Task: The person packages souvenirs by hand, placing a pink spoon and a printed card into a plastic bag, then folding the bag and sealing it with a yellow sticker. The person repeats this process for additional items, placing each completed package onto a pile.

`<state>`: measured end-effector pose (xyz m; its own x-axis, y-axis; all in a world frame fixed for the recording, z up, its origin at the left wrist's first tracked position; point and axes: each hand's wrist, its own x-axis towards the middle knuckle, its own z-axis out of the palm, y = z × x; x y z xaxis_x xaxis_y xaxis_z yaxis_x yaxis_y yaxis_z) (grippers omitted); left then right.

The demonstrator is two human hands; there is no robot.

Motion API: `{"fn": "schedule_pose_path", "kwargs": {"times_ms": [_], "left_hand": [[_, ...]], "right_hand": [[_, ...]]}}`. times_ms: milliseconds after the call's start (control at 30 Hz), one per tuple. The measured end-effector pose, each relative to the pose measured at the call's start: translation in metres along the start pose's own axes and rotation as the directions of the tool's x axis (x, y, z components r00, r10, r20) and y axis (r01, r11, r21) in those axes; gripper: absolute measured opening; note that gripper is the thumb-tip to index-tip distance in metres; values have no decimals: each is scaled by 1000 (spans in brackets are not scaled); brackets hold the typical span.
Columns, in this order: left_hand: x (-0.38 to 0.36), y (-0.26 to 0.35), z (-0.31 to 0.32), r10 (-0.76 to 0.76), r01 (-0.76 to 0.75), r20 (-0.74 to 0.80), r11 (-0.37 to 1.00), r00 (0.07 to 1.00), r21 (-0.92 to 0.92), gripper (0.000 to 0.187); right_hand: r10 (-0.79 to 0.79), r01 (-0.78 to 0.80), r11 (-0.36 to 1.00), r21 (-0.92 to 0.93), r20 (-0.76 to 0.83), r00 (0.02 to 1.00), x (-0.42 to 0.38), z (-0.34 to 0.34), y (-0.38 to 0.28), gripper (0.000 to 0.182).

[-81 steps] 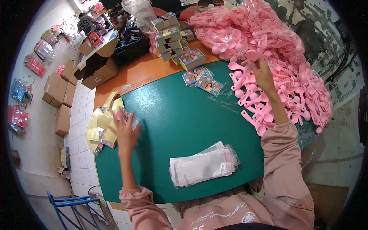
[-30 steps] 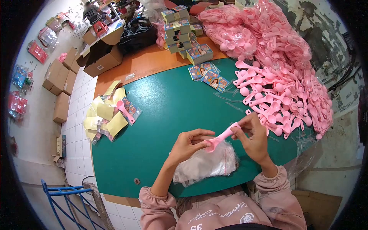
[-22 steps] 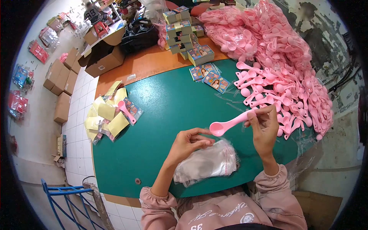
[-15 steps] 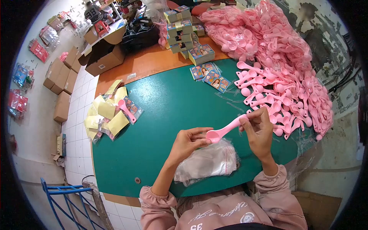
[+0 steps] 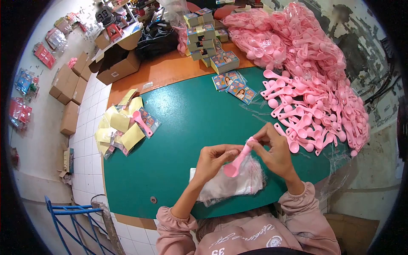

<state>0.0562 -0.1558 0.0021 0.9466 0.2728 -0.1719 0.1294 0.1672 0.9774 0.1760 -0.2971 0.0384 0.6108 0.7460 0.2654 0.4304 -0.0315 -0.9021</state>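
A pink plastic spoon (image 5: pixel 239 165) is held over a stack of clear plastic bags (image 5: pixel 231 187), its bowl pointing down toward me. My right hand (image 5: pixel 273 152) pinches the tip of its handle between thumb and fingers. Closed at the spoon's other side, my left hand (image 5: pixel 214 162) has thumb and fingertips against the handle. The bags lie on the green tabletop (image 5: pixel 178 127) near its front edge, partly covered by the spoon and my hands. To the right spreads a large heap of loose pink spoons (image 5: pixel 306 110).
Filled bags with yellow cards (image 5: pixel 121 123) pile up at the left, one pink spoon on top. Picture cards (image 5: pixel 241 91) lie at the back, before stacked card bundles (image 5: pixel 204 36). An open carton (image 5: pixel 119 63) and a black bag (image 5: pixel 157 38) are at the far left. Another person (image 5: pixel 106 17) sits beyond.
The spoon has swung from nearly level to steeply tilted, its bowl now lower over the bags. My right hand moved left and down; my left hand shifted from the bowl to the handle.
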Motion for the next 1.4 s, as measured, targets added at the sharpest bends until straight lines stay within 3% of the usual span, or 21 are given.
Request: {"fn": "schedule_pose_path", "kwargs": {"times_ms": [100,133,200,267,367,433,567,633,667,733,800,867,967,1033,1067,1133,1167,1200,1267,1333,1400], "left_hand": [[1,1,9,187,-176,-98,978,977,111,27],[1,3,3,187,-176,-98,978,977,111,27],[-3,10,-19,-170,144,129,971,977,190,29],[-5,9,-23,-200,177,199,976,959,129,32],[-4,3,-22,-165,135,233,981,958,142,31],[-5,9,-11,3,-7,138,1000,990,31,30],[-7,18,-13,-43,43,19,999,999,26,30],[-8,21,-10,-86,89,43,994,995,-57,30],[-9,22,-10,-125,133,69,981,990,-138,29],[-8,17,-15,-94,110,141,988,986,-111,30],[-7,11,-20,-45,12,251,991,967,132,27],[-10,14,-19,-69,59,304,997,950,41,27],[-8,15,-16,-61,62,302,998,951,5,27],[-7,14,-13,-24,33,212,999,977,-39,27],[-6,14,-12,-24,32,212,999,977,-37,27],[-5,13,-9,35,-31,41,994,999,-106,26],[-5,15,-5,13,-22,-51,984,999,-179,26],[-4,13,-3,13,-22,-51,984,999,-178,26],[-2,5,-2,160,-161,-124,987,979,7,25],[-1,-8,-2,165,-161,-116,986,979,50,23],[-2,-12,-3,176,-180,35,971,984,158,21]], "right_hand": [[44,-44,999,14,-4,999,2,1,-2,19],[77,-77,997,19,-21,997,2,0,-3,19],[61,-60,998,25,-89,994,4,-4,0,19],[42,-38,999,27,-159,986,4,-8,2,19],[52,-43,995,93,-97,994,1,-6,10,17],[-153,138,966,217,55,987,2,-4,18,17],[-275,243,949,201,145,951,19,-15,19,20],[-70,-36,934,357,279,958,25,-19,20,19],[-73,-33,934,356,281,957,29,-20,19,19],[-77,-43,958,284,398,914,35,-23,14,18],[-34,-119,943,311,444,895,34,-22,7,17],[14,-201,922,332,490,872,32,-20,6,16],[-44,-92,962,258,477,878,31,-18,11,19],[-193,161,981,109,447,874,32,-19,12,26],[-195,163,981,109,445,874,31,-19,9,26],[-210,216,976,12,292,933,28,-16,-4,30],[-210,216,976,12,291,933,26,-16,-8,30],[-230,246,969,-28,263,937,24,-15,-12,28],[-251,274,959,-69,233,939,22,-12,-14,27],[-308,340,936,-90,258,916,21,-10,-14,26],[-246,268,963,-37,301,921,21,-12,-10,27]]}}
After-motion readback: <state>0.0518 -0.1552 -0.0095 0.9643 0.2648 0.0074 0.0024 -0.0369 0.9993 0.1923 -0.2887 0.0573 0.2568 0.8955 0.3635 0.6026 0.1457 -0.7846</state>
